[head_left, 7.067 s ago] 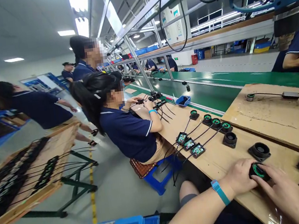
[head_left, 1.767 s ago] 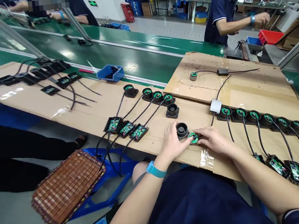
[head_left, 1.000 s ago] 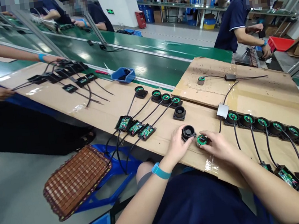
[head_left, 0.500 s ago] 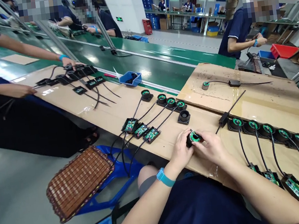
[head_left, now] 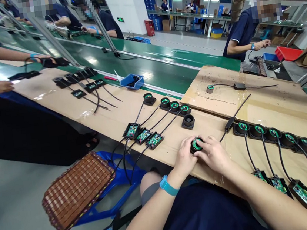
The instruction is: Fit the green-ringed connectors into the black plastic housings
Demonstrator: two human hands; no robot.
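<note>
Between my hands, on the cardboard near the bench edge, is a round black housing with a green ring circuit board (head_left: 197,144) facing up. My left hand (head_left: 185,156) wraps its left side. The fingers of my right hand (head_left: 213,153) close over its right side and touch the top. Just beyond stands a black square-based housing (head_left: 188,121) with no green board showing. Left of it, wired housings (head_left: 175,106) are joined by black cables to open boxes with green circuit boards (head_left: 154,140). A black cable with a small box (head_left: 230,123) lies to the right of my hands.
A row of wired housings (head_left: 274,133) runs along the right. A raised cardboard sheet (head_left: 224,100) carries one wired part. The blue bin (head_left: 132,81) holds black parts. At left, a co-worker's hands (head_left: 47,61) hold black parts. A stool with a woven seat (head_left: 79,191) stands below.
My right fingers have shifted further over the top of the housing, whose green ring now faces up more squarely. The co-worker at left has drawn some black parts away leftward.
</note>
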